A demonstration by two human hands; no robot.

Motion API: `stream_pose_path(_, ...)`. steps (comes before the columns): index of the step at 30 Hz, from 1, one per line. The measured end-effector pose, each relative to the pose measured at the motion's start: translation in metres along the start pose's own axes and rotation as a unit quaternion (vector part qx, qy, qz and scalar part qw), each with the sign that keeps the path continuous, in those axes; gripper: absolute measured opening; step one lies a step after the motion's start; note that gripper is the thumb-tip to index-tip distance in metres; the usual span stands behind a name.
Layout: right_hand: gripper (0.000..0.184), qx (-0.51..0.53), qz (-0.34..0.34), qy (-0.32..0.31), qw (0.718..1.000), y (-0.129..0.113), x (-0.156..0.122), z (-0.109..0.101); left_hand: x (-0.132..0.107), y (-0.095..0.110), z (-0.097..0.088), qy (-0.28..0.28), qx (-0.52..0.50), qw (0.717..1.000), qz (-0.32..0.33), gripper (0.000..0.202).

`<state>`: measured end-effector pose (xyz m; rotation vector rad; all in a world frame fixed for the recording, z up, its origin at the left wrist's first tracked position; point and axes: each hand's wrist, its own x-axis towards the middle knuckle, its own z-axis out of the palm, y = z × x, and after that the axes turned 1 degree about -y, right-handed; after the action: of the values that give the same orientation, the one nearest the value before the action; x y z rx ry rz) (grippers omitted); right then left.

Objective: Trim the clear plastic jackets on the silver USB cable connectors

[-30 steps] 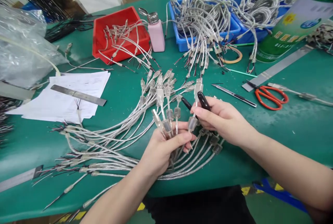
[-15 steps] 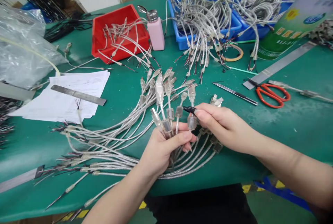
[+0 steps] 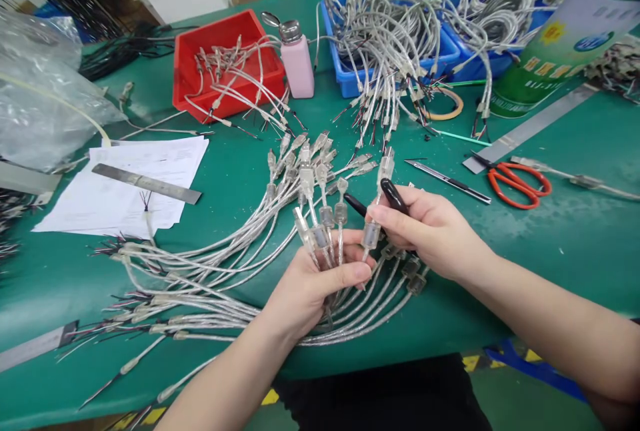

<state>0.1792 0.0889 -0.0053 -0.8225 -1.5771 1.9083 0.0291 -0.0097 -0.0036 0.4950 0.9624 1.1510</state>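
Observation:
My left hand (image 3: 313, 287) is closed round a bunch of silver USB cables (image 3: 320, 234), connector ends pointing up and away. The rest of the bundle (image 3: 200, 277) fans out leftward over the green table (image 3: 550, 244). My right hand (image 3: 430, 231) grips a black-handled tool (image 3: 393, 196) and pinches one cable at its clear ferrite bead (image 3: 371, 234); that cable's USB plug (image 3: 385, 165) sticks up above the fingers.
Red bin (image 3: 200, 64) and blue bins (image 3: 400, 51) hold more cables at the back. A pink dispenser bottle (image 3: 297, 61), tape ring (image 3: 447, 105), red scissors (image 3: 517, 181), tweezers (image 3: 447, 181), steel rulers (image 3: 145, 183), papers (image 3: 125, 184) and a green can (image 3: 560, 37) lie around.
My right hand lowered, then raised again, with the single cable; its plug and the black tool handles now stand up clear above the fingers. The left hand holds still.

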Motion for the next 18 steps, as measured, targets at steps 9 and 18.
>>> stream_pose_path(9,0.027,-0.001,-0.018,0.003,1.0,0.0021,0.0024,0.0014,-0.0008,0.0015,0.0019,0.004,-0.03,1.0,-0.006,0.019)
stream_pose_path(18,0.027,-0.122,-0.038,0.004,0.992,-0.0058,-0.0001,-0.0021,-0.002,-0.0024,0.0006,0.018,-0.017,1.0,0.007,0.018)
